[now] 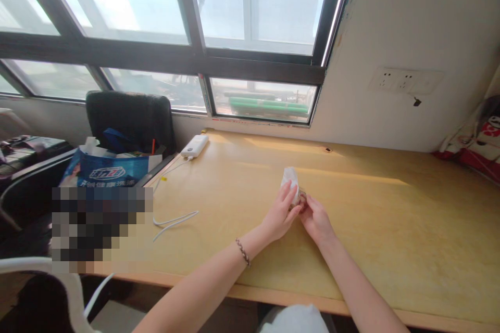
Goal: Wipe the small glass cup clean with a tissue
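A yellowish counter (390,239) fills the foreground, with a blue printed bag (111,167) beside its left end. Over its middle, the left hand (282,212) grasps a crumpled white piece (289,175), while the right hand (315,219) grips a smaller brown thing (302,197) just against it, too small to identify.

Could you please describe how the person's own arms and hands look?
Both forearms are bare, without sleeves. The left hand and right hand wear no visible gloves. A braided bracelet in dark and light tones circles the left wrist; none shows on the right.
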Demonstrator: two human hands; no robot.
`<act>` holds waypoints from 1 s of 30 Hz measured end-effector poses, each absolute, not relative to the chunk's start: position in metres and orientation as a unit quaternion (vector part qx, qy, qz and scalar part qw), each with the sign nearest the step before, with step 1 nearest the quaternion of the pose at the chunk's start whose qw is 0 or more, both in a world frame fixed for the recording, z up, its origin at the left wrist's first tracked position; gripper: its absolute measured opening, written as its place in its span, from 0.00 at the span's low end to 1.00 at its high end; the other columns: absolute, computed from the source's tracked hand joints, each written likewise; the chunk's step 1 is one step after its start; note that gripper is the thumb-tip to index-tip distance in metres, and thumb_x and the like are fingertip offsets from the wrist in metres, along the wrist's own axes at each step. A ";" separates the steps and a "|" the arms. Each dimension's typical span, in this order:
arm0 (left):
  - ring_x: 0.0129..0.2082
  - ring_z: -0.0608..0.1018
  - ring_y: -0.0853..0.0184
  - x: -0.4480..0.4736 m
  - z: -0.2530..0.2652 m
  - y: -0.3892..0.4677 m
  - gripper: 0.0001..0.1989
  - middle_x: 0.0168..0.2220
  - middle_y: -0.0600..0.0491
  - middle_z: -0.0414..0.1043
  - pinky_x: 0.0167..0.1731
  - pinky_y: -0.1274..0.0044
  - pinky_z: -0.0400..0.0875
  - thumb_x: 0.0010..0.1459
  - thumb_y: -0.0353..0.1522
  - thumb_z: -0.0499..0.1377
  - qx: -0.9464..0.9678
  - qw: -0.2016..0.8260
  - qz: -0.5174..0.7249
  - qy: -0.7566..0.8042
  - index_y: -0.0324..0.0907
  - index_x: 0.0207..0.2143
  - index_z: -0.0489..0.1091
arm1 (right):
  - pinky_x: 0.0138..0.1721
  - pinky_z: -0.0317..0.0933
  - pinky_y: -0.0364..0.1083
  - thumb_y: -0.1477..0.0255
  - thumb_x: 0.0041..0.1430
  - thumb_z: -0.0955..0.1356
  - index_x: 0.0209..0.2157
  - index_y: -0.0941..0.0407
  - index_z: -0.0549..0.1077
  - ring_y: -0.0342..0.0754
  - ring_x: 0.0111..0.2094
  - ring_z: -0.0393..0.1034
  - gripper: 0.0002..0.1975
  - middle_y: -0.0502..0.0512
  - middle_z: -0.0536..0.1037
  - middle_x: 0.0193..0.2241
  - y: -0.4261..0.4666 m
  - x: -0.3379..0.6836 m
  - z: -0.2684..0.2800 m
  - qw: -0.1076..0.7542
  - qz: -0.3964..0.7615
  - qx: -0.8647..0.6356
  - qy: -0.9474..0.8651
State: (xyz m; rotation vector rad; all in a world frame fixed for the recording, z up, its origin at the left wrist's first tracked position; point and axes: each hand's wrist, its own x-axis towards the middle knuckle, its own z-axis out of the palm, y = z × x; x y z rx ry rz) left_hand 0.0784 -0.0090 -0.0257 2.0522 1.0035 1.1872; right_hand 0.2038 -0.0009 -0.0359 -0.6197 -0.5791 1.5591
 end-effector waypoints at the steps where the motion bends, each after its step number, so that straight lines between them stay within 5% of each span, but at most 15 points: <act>1: 0.59 0.48 0.62 0.078 -0.025 -0.008 0.23 0.59 0.49 0.44 0.56 0.68 0.44 0.57 0.37 0.47 0.740 0.311 0.467 0.370 0.45 0.55 0.51 | 0.29 0.63 0.40 0.74 0.48 0.67 0.27 0.57 0.73 0.41 0.26 0.67 0.03 0.50 0.75 0.27 -0.002 0.204 -0.035 0.631 0.682 -0.270 -0.253; 8: 0.48 0.67 0.60 0.081 -0.026 0.004 0.22 0.48 0.47 0.66 0.47 0.69 0.60 0.53 0.42 0.51 0.432 0.638 0.564 0.298 0.40 0.47 0.64 | 0.33 0.62 0.42 0.71 0.51 0.65 0.28 0.57 0.72 0.43 0.29 0.67 0.05 0.51 0.74 0.28 -0.007 0.206 -0.026 0.642 0.660 -0.264 -0.286; 17: 0.42 0.71 0.61 0.081 -0.019 -0.003 0.23 0.47 0.44 0.66 0.39 0.73 0.67 0.52 0.43 0.52 0.295 0.818 0.442 0.221 0.37 0.45 0.65 | 0.37 0.60 0.46 0.66 0.54 0.63 0.32 0.55 0.69 0.45 0.31 0.67 0.08 0.51 0.73 0.28 -0.012 0.204 -0.018 0.643 0.591 -0.290 -0.392; 22: 0.36 0.73 0.65 0.077 -0.014 -0.002 0.20 0.40 0.45 0.69 0.34 0.75 0.69 0.49 0.39 0.57 0.317 0.781 0.484 0.235 0.39 0.42 0.65 | 0.36 0.60 0.46 0.66 0.54 0.62 0.32 0.56 0.70 0.46 0.31 0.66 0.09 0.52 0.72 0.29 -0.012 0.210 -0.021 0.572 0.461 -0.404 -0.546; 25: 0.35 0.73 0.65 0.076 -0.009 0.000 0.22 0.39 0.47 0.69 0.33 0.74 0.69 0.44 0.35 0.61 0.371 0.709 0.535 0.270 0.40 0.43 0.63 | 0.44 0.56 0.49 0.67 0.54 0.62 0.34 0.55 0.71 0.49 0.39 0.64 0.10 0.54 0.72 0.34 -0.013 0.211 -0.017 0.552 0.364 -0.443 -0.606; 30: 0.45 0.68 0.61 0.074 -0.007 0.000 0.32 0.45 0.47 0.65 0.44 0.70 0.63 0.39 0.31 0.64 0.542 0.487 0.585 0.355 0.43 0.49 0.57 | 0.46 0.58 0.51 0.67 0.53 0.63 0.44 0.55 0.65 0.51 0.44 0.64 0.16 0.56 0.70 0.42 -0.016 0.203 -0.011 0.554 0.429 -0.401 -0.590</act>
